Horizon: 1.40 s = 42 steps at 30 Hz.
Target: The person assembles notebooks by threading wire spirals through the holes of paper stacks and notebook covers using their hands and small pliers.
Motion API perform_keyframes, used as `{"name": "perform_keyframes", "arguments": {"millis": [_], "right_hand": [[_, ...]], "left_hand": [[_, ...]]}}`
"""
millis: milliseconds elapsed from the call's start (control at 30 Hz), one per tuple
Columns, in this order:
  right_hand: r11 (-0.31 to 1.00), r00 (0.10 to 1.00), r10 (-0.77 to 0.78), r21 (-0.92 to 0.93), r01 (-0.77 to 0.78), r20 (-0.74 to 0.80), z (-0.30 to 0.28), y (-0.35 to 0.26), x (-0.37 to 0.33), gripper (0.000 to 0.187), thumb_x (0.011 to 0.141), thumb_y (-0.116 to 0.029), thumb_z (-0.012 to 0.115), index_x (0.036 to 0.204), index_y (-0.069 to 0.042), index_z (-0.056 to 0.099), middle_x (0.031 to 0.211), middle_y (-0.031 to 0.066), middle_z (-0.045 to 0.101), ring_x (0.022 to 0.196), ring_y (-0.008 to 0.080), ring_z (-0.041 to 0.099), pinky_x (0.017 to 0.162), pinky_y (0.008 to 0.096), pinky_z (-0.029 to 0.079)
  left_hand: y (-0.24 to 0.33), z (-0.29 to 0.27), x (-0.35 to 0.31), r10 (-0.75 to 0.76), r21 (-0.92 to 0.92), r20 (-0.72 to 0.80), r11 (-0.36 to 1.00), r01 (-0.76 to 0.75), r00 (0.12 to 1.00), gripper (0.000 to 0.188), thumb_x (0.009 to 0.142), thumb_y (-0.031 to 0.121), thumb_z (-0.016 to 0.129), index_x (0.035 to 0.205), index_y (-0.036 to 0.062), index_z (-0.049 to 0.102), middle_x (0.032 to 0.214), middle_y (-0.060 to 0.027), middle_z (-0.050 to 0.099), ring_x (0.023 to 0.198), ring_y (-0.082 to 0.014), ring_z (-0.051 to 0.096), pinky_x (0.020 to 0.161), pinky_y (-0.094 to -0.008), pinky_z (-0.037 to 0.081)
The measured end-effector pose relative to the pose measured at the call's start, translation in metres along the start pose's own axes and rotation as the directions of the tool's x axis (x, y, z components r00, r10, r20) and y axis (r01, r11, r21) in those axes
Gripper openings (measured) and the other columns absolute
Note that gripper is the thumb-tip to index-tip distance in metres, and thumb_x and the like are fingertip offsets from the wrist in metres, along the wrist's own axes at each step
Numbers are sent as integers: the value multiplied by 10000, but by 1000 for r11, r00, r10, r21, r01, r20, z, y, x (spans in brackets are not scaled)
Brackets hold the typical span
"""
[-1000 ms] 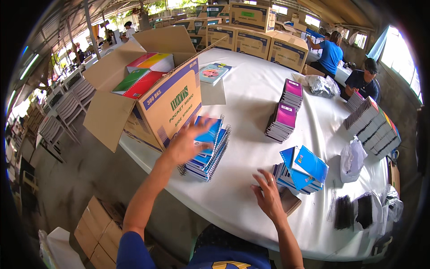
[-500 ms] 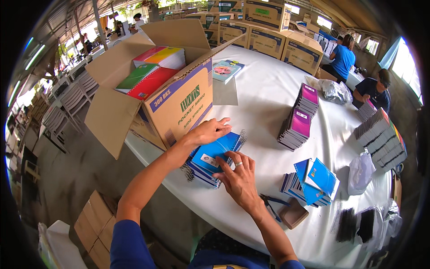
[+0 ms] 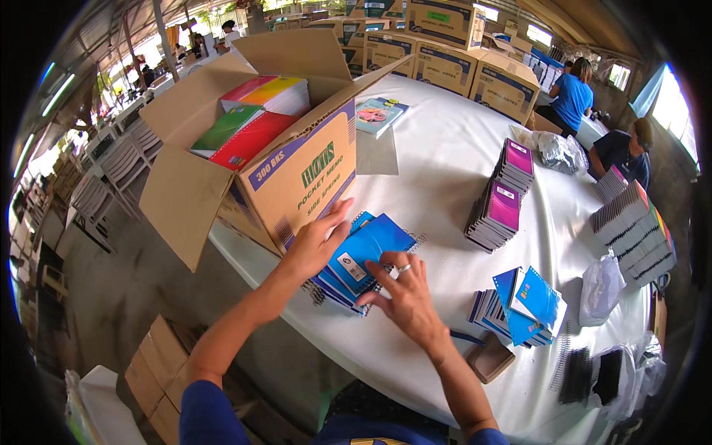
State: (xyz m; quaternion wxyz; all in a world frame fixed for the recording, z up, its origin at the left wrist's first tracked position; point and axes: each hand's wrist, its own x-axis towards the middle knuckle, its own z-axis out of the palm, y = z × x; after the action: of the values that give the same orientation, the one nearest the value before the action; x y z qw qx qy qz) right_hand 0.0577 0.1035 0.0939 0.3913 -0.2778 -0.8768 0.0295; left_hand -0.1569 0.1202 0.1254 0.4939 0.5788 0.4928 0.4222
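A pile of blue spiral notebooks (image 3: 334, 285) lies on the white-covered table before me, wire coils sticking out at its sides. The top blue notebook (image 3: 382, 236) has a white label and sits askew over the others. My right hand (image 3: 408, 297), with a ring on it, is at that notebook's near right edge; its bent fingers rest on the cover and its thumb is by the corner, pinching the edge. My left hand (image 3: 320, 239) is held with fingers stretched at the pile's far left side, beside the cardboard box (image 3: 300, 182), holding nothing.
Bundled coloured notebooks (image 3: 252, 122) fill the open box. To the right stand purple notebook stacks (image 3: 500, 200), a blue notebook pile (image 3: 526, 304), a brown block (image 3: 489, 358), black wire coils (image 3: 575, 374) and a tall notebook stack (image 3: 634, 230). Closed cartons (image 3: 445, 63) and two people are beyond.
My left hand has drawn back from over the pile toward its left side, fingers straightening. The top notebook has turned and slid, showing another behind it. My right hand has moved slightly right.
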Motion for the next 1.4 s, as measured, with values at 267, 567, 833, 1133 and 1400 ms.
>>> {"name": "perform_keyframes", "arguments": {"millis": [267,567,833,1133,1400], "right_hand": [[937,929,329,-183,-298,168,3,71,75,402,947,-420,546,1142,-87,657,992,179,667,1019,343,610,914,444,444],[993,932,107,12,-118,345,15,64,79,559,971,-495,464,1234,-16,579,1090,211,669,1015,372,635,969,467,436],[678,697,691,507,-532,-193,6,34,-9,539,1048,-259,399,1464,60,274,1548,247,233,1424,359,269,1172,387,214],[558,665,747,529,-639,15,78,20,10,698,1054,-392,317,1501,84,69,1592,257,27,1486,358,36,1201,392,68],[-271,446,694,779,-565,565,93,49,-65,885,991,-633,204,1515,46,-12,1605,211,0,1492,284,-23,1202,351,34]], "left_hand": [[-36,78,-61,742,716,-283,585,-381,607,546,1003,180,452,1475,-24,269,1532,-303,226,1428,-534,109,1123,-613,155],[-37,88,-44,803,825,-226,459,-330,552,560,991,274,467,1458,-2,328,1516,-316,250,1387,-591,152,1084,-676,161],[-1,-4,-4,274,134,-408,962,-239,871,659,1002,381,498,1490,-6,281,1465,-222,394,1387,-315,336,1141,-436,262],[-15,6,20,-332,-328,105,878,348,938,555,1005,434,496,1381,32,425,1248,-90,574,1122,-180,566,954,-352,483],[-72,-26,26,-497,-262,167,810,525,851,610,940,519,561,1297,24,551,1259,-116,606,1141,-217,568,959,-358,476]]}}
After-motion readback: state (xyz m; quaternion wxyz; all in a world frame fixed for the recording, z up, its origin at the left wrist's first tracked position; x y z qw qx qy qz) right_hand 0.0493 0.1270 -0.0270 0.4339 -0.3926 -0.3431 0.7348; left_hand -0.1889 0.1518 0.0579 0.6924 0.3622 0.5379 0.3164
